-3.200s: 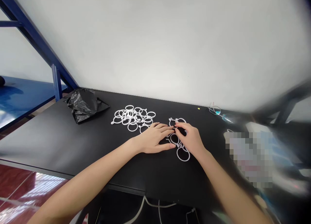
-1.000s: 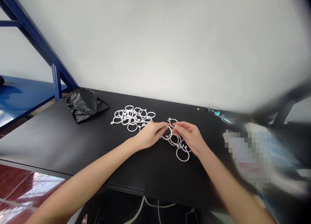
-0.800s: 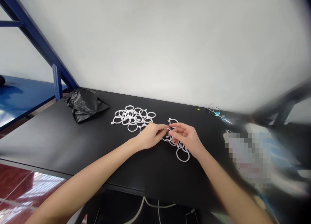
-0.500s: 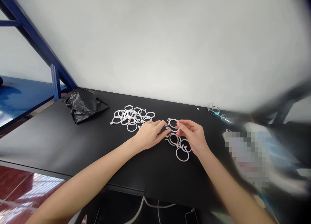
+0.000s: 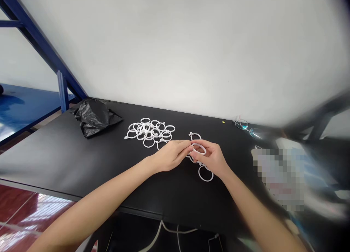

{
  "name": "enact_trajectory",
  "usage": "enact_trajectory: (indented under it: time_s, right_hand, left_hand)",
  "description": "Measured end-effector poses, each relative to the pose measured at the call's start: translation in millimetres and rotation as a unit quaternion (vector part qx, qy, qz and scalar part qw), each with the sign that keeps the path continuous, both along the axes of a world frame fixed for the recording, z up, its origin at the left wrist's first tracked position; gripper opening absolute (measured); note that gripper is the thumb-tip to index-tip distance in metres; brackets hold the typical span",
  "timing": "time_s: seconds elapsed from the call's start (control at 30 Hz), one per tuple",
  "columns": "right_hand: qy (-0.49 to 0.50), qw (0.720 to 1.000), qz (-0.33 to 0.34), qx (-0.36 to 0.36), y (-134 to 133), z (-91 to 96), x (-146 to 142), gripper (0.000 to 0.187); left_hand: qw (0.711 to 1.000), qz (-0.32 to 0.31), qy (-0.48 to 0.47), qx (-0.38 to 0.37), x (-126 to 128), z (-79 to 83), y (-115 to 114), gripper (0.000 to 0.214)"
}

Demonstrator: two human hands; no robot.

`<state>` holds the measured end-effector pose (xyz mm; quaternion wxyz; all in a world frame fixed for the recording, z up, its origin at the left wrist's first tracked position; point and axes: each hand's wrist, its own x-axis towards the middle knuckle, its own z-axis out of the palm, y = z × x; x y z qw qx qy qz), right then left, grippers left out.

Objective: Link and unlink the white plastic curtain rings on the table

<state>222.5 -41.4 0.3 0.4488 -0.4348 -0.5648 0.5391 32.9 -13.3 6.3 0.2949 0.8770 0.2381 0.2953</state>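
A white curtain ring (image 5: pixel 202 146) with a small end piece is held up between my two hands. My left hand (image 5: pixel 172 153) pinches at the ring's left side, where the fingertips of both hands meet and hide the end piece. My right hand (image 5: pixel 214 158) grips the same ring with thumb and fingers. Just behind the hands another white ring (image 5: pixel 195 134) lies on the black table (image 5: pixel 115 164). A few more rings (image 5: pixel 206 181) lie below my right hand, partly covered by it. Left of my left hand spreads a loose pile of similar rings (image 5: pixel 149 138).
A crumpled black plastic bag (image 5: pixel 94 117) sits at the back left. Eyeglasses (image 5: pixel 247 129) rest near the wall at the right, and a blurred-out packet (image 5: pixel 279 179) is closer on that side. Cables (image 5: pixel 155 237) hang below the table's front edge.
One ring has been lifted from the table and turned between the fingers of both hands. My right hand has shifted slightly left, and the fingertips of the two hands now meet.
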Motion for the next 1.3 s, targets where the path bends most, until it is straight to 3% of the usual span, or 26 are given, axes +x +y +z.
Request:
enact_trajectory:
  time_s: [0.2,0.3,0.37,0.43,0.53,0.6,0.67,0.77,0.87,1.0,1.13,1.3]
  right_hand:
    - [-0.035,0.999,-0.019,0.025,-3.6,0.0,-3.0,0.024]
    - [-0.031,0.999,-0.011,0.041,-0.8,0.4,0.7,0.046]
    - [-0.065,0.994,-0.041,0.075,3.0,0.0,5.7,0.054]
    - [-0.152,0.975,-0.092,0.132,7.1,-1.8,11.2,0.039]
    - [-0.315,0.915,-0.125,0.220,11.1,-8.5,17.5,0.018]
    - [-0.393,0.883,-0.098,0.236,11.8,-13.5,19.0,0.023]
    - [-0.440,0.869,-0.055,0.219,10.9,-16.3,18.7,0.034]
    - [-0.467,0.863,-0.006,0.195,8.4,-15.3,16.8,0.045]
    - [-0.469,0.861,-0.003,0.198,6.8,-12.6,15.1,0.044]
    - [-0.483,0.848,0.007,0.218,6.8,-12.7,13.6,0.038]
    - [-0.492,0.837,0.014,0.237,6.5,-12.4,12.9,0.038]
    - [-0.397,0.881,-0.028,0.257,4.3,-5.1,9.2,0.024]
  left_hand:
    - [0.999,0.006,0.013,0.037,-1.8,2.0,1.6,0.034]
    - [0.993,0.044,0.034,0.104,-4.7,1.6,8.3,0.033]
    - [0.977,0.114,0.071,0.163,-7.7,-0.3,15.4,0.033]
    - [0.947,0.207,0.137,0.205,-11.1,-3.1,22.8,0.035]
    - [0.897,0.299,0.239,0.220,-15.5,-6.6,30.0,0.038]
    - [0.879,0.318,0.282,0.215,-17.1,-7.3,30.7,0.039]
    - [0.869,0.328,0.307,0.205,-17.7,-6.9,29.3,0.040]
    - [0.861,0.336,0.325,0.199,-18.2,-6.1,27.1,0.039]
    - [0.855,0.338,0.334,0.208,-18.8,-6.0,26.8,0.035]
    - [0.854,0.338,0.335,0.211,-17.6,-5.3,26.2,0.031]
    - [0.876,0.322,0.294,0.206,-12.5,-5.7,23.0,0.028]
    - [0.928,0.275,0.187,0.169,-5.8,-8.0,17.8,0.022]
